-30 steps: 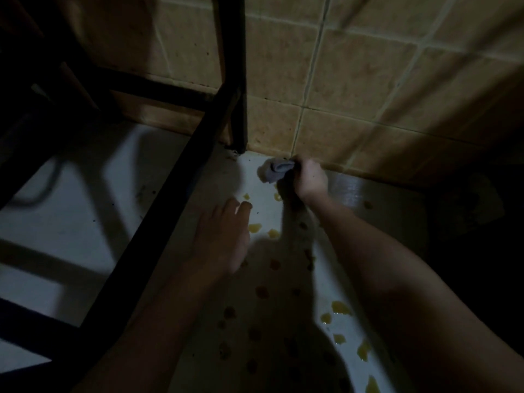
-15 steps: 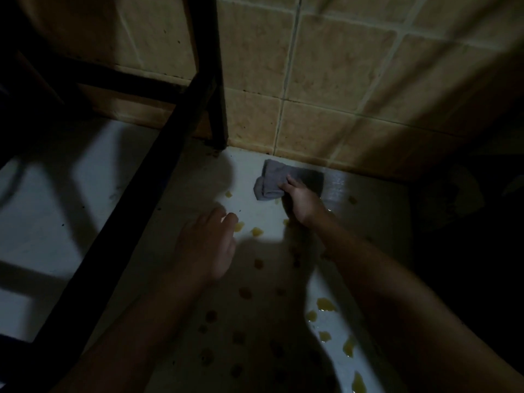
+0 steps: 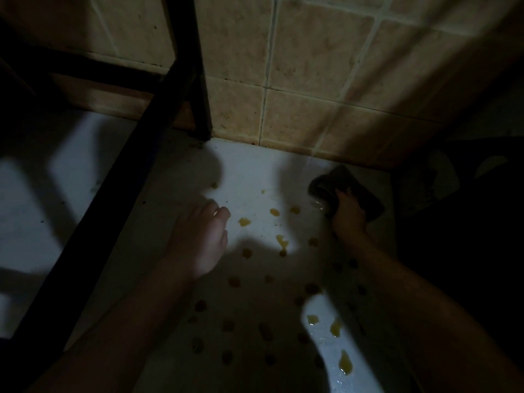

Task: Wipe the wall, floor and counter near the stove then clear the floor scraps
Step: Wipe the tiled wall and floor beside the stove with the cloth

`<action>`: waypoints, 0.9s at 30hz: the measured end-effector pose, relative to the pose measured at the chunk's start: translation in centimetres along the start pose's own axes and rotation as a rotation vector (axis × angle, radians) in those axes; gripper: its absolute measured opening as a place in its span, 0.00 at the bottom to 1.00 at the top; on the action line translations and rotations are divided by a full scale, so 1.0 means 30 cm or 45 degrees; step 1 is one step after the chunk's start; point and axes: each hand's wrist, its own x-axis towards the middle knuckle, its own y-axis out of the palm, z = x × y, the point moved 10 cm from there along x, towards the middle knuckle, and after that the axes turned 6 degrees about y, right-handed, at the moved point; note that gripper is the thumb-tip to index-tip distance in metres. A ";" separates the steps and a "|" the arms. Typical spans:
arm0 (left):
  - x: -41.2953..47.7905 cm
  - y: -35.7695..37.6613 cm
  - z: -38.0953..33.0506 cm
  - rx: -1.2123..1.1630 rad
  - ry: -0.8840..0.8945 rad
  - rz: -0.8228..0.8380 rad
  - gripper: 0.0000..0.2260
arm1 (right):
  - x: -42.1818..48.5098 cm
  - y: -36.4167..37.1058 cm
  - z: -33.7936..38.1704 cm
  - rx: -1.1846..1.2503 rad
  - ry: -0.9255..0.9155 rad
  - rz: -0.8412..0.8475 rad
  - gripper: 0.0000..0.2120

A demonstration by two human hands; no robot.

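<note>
Cloth [image 3: 347,188]: it is lying crumpled on the white floor [image 3: 255,171], just beside the base of the tiled wall [image 3: 312,66], and you are pressing it down with your right hand [image 3: 347,215], fingers closed over its near edge. Your left hand [image 3: 200,239] is resting on the floor with fingers loosely together, holding nothing, near the black frame leg [image 3: 198,80].

Step in hand, as judged: you are wiping the floor along the wall joint. Yellow scraps [image 3: 280,241] are lying scattered between your two arms and toward the near edge of the view, so the clearing step is not yet done.

The next move is calling for a firm, flat press on the cloth and a sweep toward you through the scraps, keeping the wet patch from spreading.

Heavy shadow is covering the right side: a pale shape [image 3: 436,180] there cannot be identified. The stove and desk are not showing.
</note>
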 end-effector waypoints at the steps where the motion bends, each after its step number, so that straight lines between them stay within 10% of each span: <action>1: -0.003 0.004 0.011 -0.021 -0.006 0.003 0.14 | -0.009 0.009 0.033 -0.002 0.013 -0.007 0.26; 18: -0.096 0.057 0.172 -0.177 -0.228 0.079 0.19 | -0.271 0.279 0.811 -0.194 -0.827 0.290 0.28; 27: -0.095 0.076 0.202 -0.200 -0.230 0.072 0.17 | -0.355 0.221 0.568 -0.165 -1.028 0.387 0.19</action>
